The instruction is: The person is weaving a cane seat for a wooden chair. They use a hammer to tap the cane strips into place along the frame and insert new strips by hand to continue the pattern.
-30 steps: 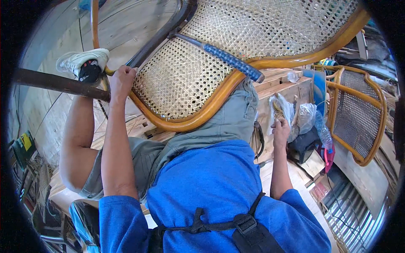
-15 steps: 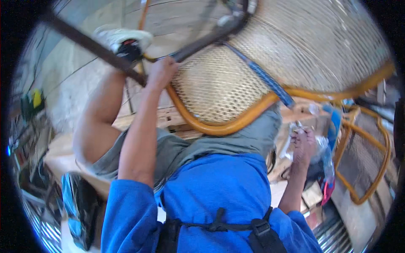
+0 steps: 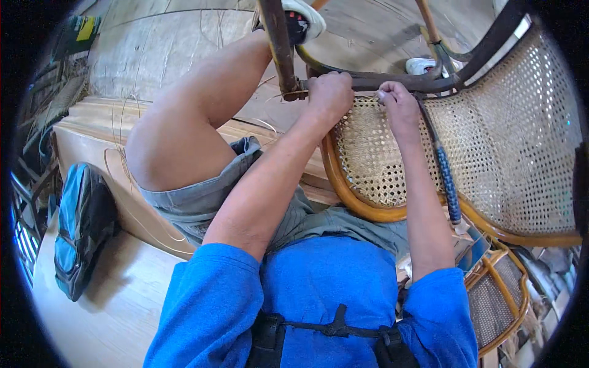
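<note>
A chair with a woven cane seat and back (image 3: 380, 153) lies tilted across my lap, its curved frame orange-brown near me and dark at the far side. My left hand (image 3: 331, 98) is closed around the dark frame bar (image 3: 392, 81), beside its joint with a dark leg (image 3: 279, 52). Thin pale cane strips (image 3: 270, 126) trail out to the left of that hand. Just to the right, my right hand (image 3: 402, 113) pinches a thin cane strip (image 3: 368, 94) at the cane panel's far edge. What lies under my left fingers is hidden.
A bar with a blue-patterned wrapping (image 3: 448, 184) crosses the cane panel. Another cane-panelled frame (image 3: 500, 300) stands at lower right. On the left, a blue and black backpack (image 3: 76, 233) rests on a pale board beside a wooden ledge (image 3: 92, 144). Loose strips hang near my knee.
My right hand has come up from the lower right to the chair's far edge, near my left hand. The view has shifted, and the chair sits further right in it.
</note>
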`<state>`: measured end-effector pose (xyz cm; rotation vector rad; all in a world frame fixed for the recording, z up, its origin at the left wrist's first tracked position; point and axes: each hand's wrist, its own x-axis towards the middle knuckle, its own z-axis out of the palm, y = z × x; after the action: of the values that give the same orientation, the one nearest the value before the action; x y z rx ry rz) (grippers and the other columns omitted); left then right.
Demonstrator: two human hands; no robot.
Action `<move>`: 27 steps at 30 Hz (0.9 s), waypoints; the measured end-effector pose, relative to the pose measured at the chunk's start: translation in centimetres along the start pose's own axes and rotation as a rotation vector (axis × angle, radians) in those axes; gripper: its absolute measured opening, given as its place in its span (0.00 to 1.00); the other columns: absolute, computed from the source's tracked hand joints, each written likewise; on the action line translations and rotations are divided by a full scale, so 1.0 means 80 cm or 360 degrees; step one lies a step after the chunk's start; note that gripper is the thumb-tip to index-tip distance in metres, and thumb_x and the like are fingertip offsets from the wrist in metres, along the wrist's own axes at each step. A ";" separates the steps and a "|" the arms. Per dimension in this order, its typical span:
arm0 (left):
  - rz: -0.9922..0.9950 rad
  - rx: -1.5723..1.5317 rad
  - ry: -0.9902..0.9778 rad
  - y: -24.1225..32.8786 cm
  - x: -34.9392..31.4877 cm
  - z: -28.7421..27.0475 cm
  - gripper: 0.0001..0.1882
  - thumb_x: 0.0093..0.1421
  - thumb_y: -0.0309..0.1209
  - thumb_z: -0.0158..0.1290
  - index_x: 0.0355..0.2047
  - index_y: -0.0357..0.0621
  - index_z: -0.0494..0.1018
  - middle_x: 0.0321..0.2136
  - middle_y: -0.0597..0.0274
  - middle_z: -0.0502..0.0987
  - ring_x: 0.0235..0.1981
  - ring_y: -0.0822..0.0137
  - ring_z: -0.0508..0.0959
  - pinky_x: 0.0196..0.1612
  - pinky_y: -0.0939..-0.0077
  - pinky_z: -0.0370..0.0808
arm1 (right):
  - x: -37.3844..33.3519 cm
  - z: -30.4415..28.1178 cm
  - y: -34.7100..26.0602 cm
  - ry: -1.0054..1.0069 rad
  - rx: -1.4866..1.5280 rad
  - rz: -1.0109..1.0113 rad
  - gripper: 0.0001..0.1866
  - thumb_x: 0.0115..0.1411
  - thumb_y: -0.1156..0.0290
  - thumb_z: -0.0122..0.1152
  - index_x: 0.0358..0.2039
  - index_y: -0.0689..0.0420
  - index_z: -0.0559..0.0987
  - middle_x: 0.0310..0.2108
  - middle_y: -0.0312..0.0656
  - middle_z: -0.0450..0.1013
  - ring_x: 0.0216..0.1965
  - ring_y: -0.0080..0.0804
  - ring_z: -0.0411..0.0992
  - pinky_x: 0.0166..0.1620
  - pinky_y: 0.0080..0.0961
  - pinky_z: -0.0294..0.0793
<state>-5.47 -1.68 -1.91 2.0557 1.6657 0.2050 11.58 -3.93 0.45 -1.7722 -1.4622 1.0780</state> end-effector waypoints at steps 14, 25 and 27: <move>-0.0014 -0.0042 0.0092 -0.004 0.001 0.004 0.11 0.52 0.35 0.50 0.25 0.40 0.74 0.24 0.50 0.77 0.26 0.52 0.79 0.31 0.58 0.76 | 0.005 0.024 0.021 0.0056 -0.0331 -0.0180 0.08 0.55 0.76 0.54 0.35 0.57 0.78 0.29 0.43 0.76 0.31 0.32 0.76 0.38 0.25 0.72; -0.0035 -0.0081 0.0009 -0.005 0.002 -0.001 0.12 0.53 0.37 0.48 0.26 0.40 0.74 0.23 0.50 0.78 0.26 0.52 0.79 0.31 0.56 0.76 | 0.003 0.026 0.032 0.0054 -0.0488 -0.0392 0.08 0.56 0.77 0.51 0.34 0.56 0.78 0.31 0.44 0.76 0.33 0.37 0.76 0.37 0.28 0.73; -0.0036 -0.0127 -0.0001 -0.006 0.002 -0.002 0.13 0.53 0.37 0.49 0.25 0.40 0.74 0.24 0.49 0.78 0.27 0.51 0.79 0.32 0.56 0.76 | 0.002 0.026 0.029 0.0025 -0.0485 -0.0382 0.08 0.56 0.76 0.51 0.34 0.56 0.78 0.31 0.45 0.76 0.34 0.38 0.76 0.37 0.29 0.73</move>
<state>-5.94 -1.43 -2.04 1.9774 1.6526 0.2594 10.95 -4.41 -2.55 -1.7399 -1.8529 0.7485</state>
